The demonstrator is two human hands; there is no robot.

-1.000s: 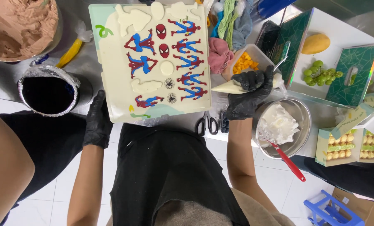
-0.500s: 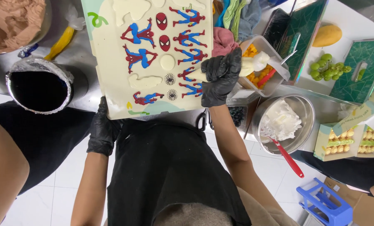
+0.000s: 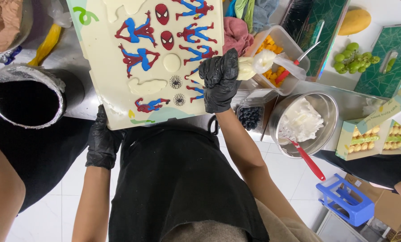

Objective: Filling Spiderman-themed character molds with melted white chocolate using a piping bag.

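Note:
A cream board (image 3: pixel 115 89) bears several red-and-blue figure decorations, red masks, small black spider webs and pale cream shapes. My right hand (image 3: pixel 219 79), in a black glove, grips a piping bag (image 3: pixel 254 65) of pale cream, its tip resting over the board's right side beside the figures. My left hand (image 3: pixel 102 141), also gloved in black, hangs below the board's near left corner, fingers curled at the edge.
A foil-wrapped dark round tin (image 3: pixel 25 96) stands left. Right of the board are a tub of orange pieces (image 3: pixel 279 49), a box of blueberries (image 3: pixel 250 117), a metal bowl of white cream (image 3: pixel 305 121) with a red spatula (image 3: pixel 307 159), and cake boxes (image 3: pixel 370 134).
My right hand carried the piping bag from the tub at the right over onto the board. My left hand slid down from the board's left edge to its near corner.

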